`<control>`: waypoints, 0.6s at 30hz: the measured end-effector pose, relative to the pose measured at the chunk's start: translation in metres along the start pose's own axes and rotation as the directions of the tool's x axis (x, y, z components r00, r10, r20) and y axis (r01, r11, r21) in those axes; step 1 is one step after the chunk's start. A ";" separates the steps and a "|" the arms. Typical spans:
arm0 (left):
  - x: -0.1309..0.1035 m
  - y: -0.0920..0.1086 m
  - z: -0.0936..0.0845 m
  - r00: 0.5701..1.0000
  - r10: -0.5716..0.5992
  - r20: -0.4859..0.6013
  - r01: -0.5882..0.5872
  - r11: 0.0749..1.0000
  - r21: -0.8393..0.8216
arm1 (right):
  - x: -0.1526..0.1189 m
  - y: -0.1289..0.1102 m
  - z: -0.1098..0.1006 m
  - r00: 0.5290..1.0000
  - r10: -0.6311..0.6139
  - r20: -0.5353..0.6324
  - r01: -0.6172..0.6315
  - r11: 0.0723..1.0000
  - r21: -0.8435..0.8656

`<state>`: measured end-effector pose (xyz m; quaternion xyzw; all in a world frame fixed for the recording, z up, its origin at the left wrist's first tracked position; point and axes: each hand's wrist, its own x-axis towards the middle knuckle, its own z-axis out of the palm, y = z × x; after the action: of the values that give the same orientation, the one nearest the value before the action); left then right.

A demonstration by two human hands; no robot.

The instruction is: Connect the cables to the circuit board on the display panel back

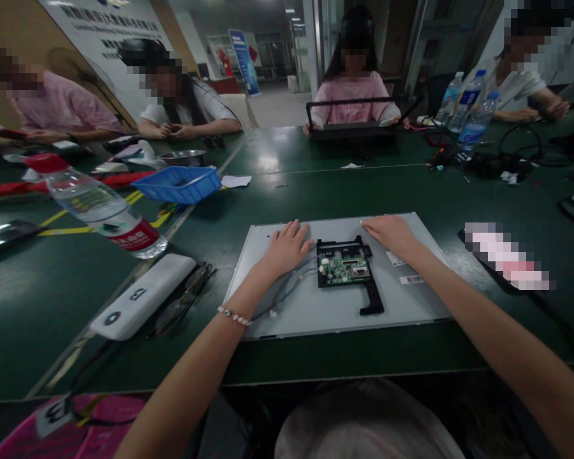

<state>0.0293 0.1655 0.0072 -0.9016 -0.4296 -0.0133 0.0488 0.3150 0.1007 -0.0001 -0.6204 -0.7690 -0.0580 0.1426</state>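
A flat grey metal-backed display panel [287,315] lies on the green table in front of me. On its middle sits a black plastic bracket [374,296] around a green circuit board [347,270], with thin grey wires [287,290] running off to the left. My left hand [287,245] rests on the panel left of the bracket, fingers spread, palm down. Near the panel's far edge, right of the bracket, my right hand [390,234] has its fingers pressed together. Whatever may be between those fingertips is hidden.
Left of the panel are a white power bank [143,296], glasses [184,296], a water bottle [105,210] and a blue tray [179,185]. A dark phone-like object [500,255] lies to the right. Several people sit around the table; one across holds a black frame [354,132].
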 end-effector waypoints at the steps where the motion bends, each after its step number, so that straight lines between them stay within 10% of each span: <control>1: 0.000 -0.001 0.000 1.000 0.012 0.006 -0.012 1.000 -0.001 | 0.000 0.000 0.001 1.000 -0.005 -0.011 0.005 1.000 0.005; 18: -0.004 -0.008 0.002 0.996 0.090 0.005 -0.090 0.996 -0.021 | 0.001 0.003 -0.006 0.999 -0.023 -0.042 0.022 1.000 -0.011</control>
<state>0.0205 0.1675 0.0056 -0.9205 -0.3885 -0.0128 0.0387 0.3186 0.1008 0.0062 -0.6110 -0.7725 -0.0770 0.1547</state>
